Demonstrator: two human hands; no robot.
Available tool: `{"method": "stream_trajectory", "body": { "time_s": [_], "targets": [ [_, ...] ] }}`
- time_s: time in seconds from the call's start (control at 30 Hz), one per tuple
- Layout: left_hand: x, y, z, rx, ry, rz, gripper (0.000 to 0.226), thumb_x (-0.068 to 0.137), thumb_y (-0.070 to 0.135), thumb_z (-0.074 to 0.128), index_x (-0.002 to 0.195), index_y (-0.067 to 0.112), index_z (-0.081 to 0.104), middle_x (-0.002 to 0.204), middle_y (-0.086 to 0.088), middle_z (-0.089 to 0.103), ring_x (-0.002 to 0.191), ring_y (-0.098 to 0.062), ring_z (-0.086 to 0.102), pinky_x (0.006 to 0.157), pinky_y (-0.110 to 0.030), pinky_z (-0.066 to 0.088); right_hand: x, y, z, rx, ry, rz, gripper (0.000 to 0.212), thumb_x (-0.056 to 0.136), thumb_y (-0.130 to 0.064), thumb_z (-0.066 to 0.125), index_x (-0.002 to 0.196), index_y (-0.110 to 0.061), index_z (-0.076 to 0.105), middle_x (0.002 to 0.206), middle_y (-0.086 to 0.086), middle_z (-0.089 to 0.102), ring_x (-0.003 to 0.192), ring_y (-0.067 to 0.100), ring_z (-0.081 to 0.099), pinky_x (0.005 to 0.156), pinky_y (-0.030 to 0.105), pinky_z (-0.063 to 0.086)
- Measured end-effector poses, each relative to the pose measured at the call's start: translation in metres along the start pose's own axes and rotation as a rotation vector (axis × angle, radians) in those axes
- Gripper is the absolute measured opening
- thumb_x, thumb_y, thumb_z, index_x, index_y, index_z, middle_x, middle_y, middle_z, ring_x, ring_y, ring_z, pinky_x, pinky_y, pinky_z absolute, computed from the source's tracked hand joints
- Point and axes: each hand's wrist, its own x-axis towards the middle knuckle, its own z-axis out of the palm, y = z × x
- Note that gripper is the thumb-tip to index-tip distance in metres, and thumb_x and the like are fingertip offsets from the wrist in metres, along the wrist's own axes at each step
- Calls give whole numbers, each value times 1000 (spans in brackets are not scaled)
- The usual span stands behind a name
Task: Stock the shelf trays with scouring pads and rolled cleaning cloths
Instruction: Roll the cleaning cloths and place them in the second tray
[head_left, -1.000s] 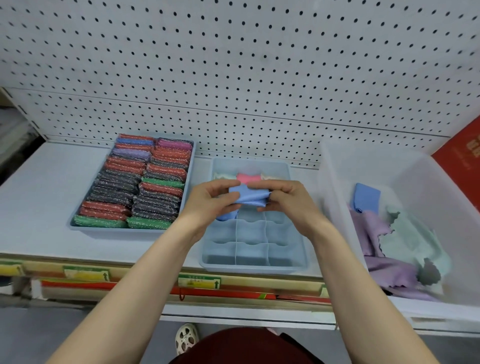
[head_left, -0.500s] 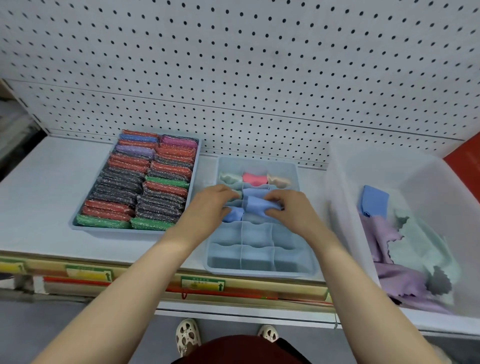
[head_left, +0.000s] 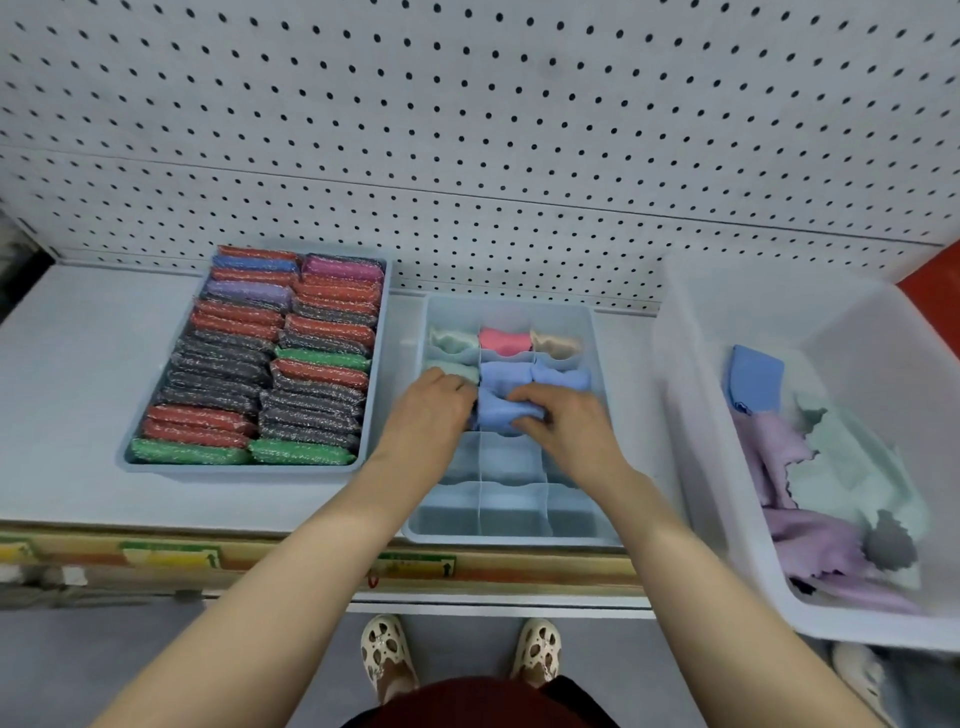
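Note:
A blue divided tray (head_left: 511, 535) sits mid-shelf, its back compartments filled with rolled cloths: pale green, pink, cream and blue. My left hand (head_left: 431, 410) and my right hand (head_left: 563, 423) both press a rolled blue cloth (head_left: 496, 410) down into the middle compartment of the third row. My fingers close on its two ends. Left of it, a flat tray (head_left: 124, 457) is packed with scouring pads (head_left: 270, 353) in red, grey, green, purple and blue.
A large translucent bin (head_left: 727, 519) at the right holds loose cloths (head_left: 810, 493) in purple, pale green and blue. A white pegboard (head_left: 467, 130) backs the shelf. Price labels run along the shelf's front edge. My feet show on the floor below.
Both hands have lowered the blue cloth from above the tray into a middle compartment. The view has tilted down, so my feet now show.

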Motion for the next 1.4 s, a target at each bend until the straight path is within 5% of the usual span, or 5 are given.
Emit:
{"method": "stream_trajectory", "body": {
  "time_s": [0.23, 0.43, 0.57, 1.07, 1.4],
  "targets": [
    [-3, 3, -1, 108, 36, -44, 44, 30, 2, 92, 62, 13, 64, 60, -3, 61, 59, -25, 58, 65, -29, 31, 10, -16, -13, -520, -71, -11, 32, 89, -20, 59, 119, -30, 64, 116, 6, 59, 117, 26, 47, 84, 32, 42],
    [-2, -2, 5, 29, 54, -59, 39, 37, 3, 91, 64, 14, 65, 64, -2, 63, 64, -26, 59, 66, -27, 37, 20, -36, -6, -442, -21, -179, 4, 75, -21, 69, 71, -20, 70, 67, 9, 58, 70, 26, 49, 57, 26, 18],
    [-4, -2, 7, 18, 37, -81, 37, 40, 4, 90, 65, 15, 65, 66, -1, 63, 67, -24, 59, 59, -28, 50, 25, -24, 11, -572, -99, -121, 11, 82, -20, 63, 82, -22, 73, 76, 7, 67, 80, 28, 61, 63, 30, 33],
    [-2, -2, 4, 83, -28, -91, 31, 48, 10, 90, 72, 16, 71, 70, -2, 66, 71, -25, 60, 61, -28, 51, 10, -9, -15, -302, -137, -78, 14, 87, -13, 58, 94, -17, 69, 92, 6, 65, 85, 30, 61, 71, 35, 46],
    [45, 71, -17, -147, 65, -168, 28, 80, 3, 61, 106, 13, 64, 105, -9, 64, 96, -34, 60, 73, -42, 50, -28, 100, -188, 124, 354, 320, 9, 87, -18, 65, 86, -21, 74, 78, -1, 74, 77, 18, 69, 74, 28, 50]
  ]
}}
